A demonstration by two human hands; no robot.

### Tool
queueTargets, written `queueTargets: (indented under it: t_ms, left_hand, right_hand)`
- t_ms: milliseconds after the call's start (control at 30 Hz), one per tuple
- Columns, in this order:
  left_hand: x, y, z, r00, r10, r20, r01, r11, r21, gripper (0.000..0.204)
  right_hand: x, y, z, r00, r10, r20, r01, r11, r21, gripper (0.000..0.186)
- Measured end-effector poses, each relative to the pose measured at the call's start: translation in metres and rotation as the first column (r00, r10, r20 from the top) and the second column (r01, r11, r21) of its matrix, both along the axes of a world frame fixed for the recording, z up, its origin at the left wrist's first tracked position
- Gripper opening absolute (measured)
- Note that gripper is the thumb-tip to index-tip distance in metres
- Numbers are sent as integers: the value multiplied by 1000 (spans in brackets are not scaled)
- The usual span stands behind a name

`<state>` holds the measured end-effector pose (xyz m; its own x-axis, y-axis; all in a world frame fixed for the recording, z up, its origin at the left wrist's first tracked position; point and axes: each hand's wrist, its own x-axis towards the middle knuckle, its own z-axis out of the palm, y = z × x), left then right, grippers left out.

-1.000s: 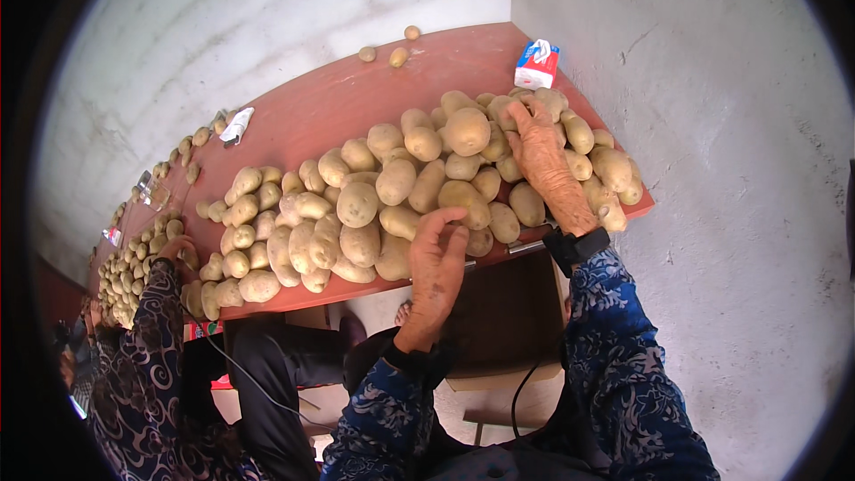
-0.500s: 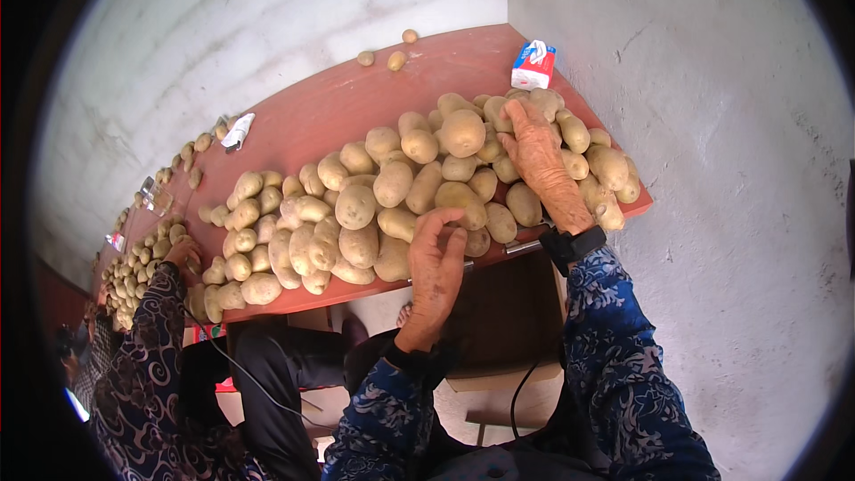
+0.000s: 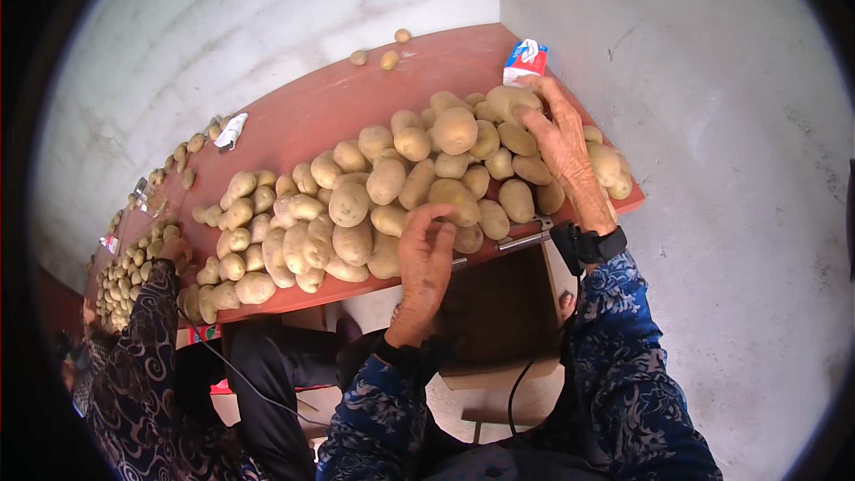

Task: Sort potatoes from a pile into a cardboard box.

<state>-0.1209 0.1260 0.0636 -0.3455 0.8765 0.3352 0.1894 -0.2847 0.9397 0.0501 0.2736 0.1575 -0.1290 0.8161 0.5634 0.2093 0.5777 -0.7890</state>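
Note:
A long heap of potatoes lies along the near edge of the reddish-brown table. At the heap's right end, my right hand has its thumb and fingers around a large potato. My left hand is beside the heap's front edge, near a yellowish potato. Its fingers are loosely bent, with the thumb apart from the index finger and nothing visible between them.
A red, white and blue tissue pack stands by the far right corner. Below the table edge is an open cardboard box. To my left, another person's hand touches a heap of smaller potatoes. A wall rises at right.
My right hand has moved right and slightly farther back, closing around a large potato, which has shifted left. My left hand stays almost in place, slightly left in view.

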Motion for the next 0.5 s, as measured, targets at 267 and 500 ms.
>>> queueTargets:
  t_ms: [267, 500]
  left_hand:
    - [2, 0, 0, 1000, 9, -1, -9, 1000, -21, 24]
    - [7, 3, 1, 1000, 24, 2, -24, 999, -26, 22]
  right_hand:
    - [33, -31, 13, 817, 525, 240, -379, 802, -462, 35]
    - [26, -47, 12, 442, 767, 465, -253, 603, -756, 34]
